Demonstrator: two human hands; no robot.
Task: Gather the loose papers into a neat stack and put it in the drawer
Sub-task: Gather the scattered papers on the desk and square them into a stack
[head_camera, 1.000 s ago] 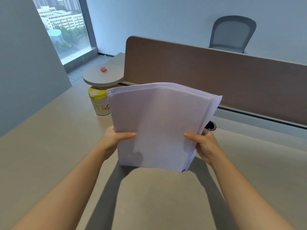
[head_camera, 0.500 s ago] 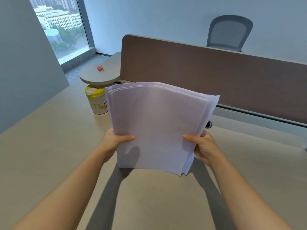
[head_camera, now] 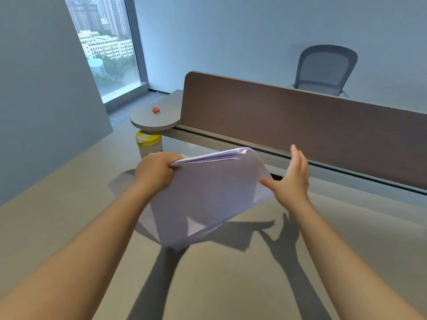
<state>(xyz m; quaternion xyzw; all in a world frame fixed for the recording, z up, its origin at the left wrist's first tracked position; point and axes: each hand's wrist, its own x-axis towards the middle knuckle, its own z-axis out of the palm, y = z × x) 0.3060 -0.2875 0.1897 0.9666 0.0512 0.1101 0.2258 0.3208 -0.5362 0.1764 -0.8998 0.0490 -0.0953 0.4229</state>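
My left hand [head_camera: 155, 173] now gripping the paper stack [head_camera: 208, 195] alone at its top-left corner, stack tilted with a corner down over the bench [head_camera: 69, 215], my right hand [head_camera: 291, 181] released, fingers straight, thumb touching the stack's right edge

Thin matt white paper in the stack [head_camera: 208, 197]; smooth matt beige desk [head_camera: 231, 285]; matt brown partition [head_camera: 300, 125]; glossy yellow plastic lid [head_camera: 147, 136]; mesh chair back [head_camera: 325, 65].
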